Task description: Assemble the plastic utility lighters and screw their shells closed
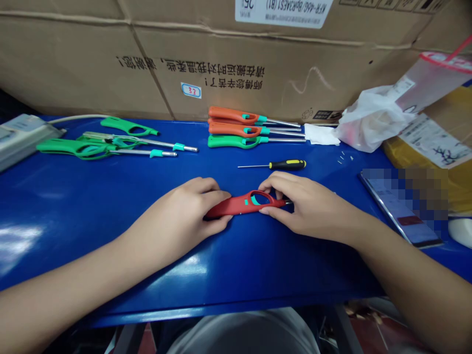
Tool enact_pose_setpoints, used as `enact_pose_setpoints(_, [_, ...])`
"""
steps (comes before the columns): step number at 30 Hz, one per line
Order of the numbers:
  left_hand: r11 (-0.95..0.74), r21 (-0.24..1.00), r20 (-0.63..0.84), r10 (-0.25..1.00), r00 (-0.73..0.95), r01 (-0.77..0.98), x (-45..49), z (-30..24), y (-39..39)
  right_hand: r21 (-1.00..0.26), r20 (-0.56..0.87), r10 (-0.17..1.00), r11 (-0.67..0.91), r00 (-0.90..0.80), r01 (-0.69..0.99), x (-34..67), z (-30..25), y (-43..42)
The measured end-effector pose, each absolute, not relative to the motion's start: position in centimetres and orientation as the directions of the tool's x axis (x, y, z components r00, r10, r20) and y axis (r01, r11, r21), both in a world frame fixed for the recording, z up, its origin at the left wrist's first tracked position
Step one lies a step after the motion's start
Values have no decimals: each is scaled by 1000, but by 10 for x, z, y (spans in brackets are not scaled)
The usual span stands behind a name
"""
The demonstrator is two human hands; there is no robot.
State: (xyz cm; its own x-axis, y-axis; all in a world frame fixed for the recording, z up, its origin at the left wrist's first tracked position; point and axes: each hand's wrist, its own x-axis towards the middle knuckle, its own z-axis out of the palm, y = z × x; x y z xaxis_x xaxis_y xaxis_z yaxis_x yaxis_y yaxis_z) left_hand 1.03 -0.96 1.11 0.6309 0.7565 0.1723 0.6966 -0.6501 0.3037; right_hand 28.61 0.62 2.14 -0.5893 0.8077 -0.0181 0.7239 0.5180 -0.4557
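Could misfire at the teal trigger (254,199) if pressed by a stray finger, with the metal tube (288,202) running under the right hand (308,199) and its far end hidden there; could also slip or twist in the red lighter (236,205), given smooth plastic and, at one end, a hold by fingertips alone; might send the screwdriver (287,164) rolling, lying just beyond the right knuckles, through a careless forward push; might scatter the tiny pale bits (344,157) near the plastic bag (368,118) with a bump to the blue table (147,270).

Red lighter held between both hands near the middle of the table, wide end to the left; impossible to tell whether resting or slightly lifted; left hand (190,204) reaching in from lower left, back upward, closed on the wide end, thumb on the near side, fingers on the far side; right hand reaching in from lower right, curved over the tube, thumb and forefinger lightly closed about the loop end; other right fingers partly hidden, contact there unclear.
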Motion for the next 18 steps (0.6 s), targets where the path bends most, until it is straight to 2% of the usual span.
enact_pose_setpoints(3, [-649, 307, 176, 758, 628, 696, 9, 10, -10, -448, -9, 804, 528, -595, 721, 287, 21, 6])
enact_pose_setpoints(9, [-662, 231, 185, 750, 635, 713, 9, 8, -10, -467, 11, 765, 573, -644, 673, 289, 22, 6])
enact_pose_setpoints(18, [-575, 346, 134, 812, 568, 741, 9, 12, -7, -501, 25, 796, 534, -605, 681, 284, 17, 7])
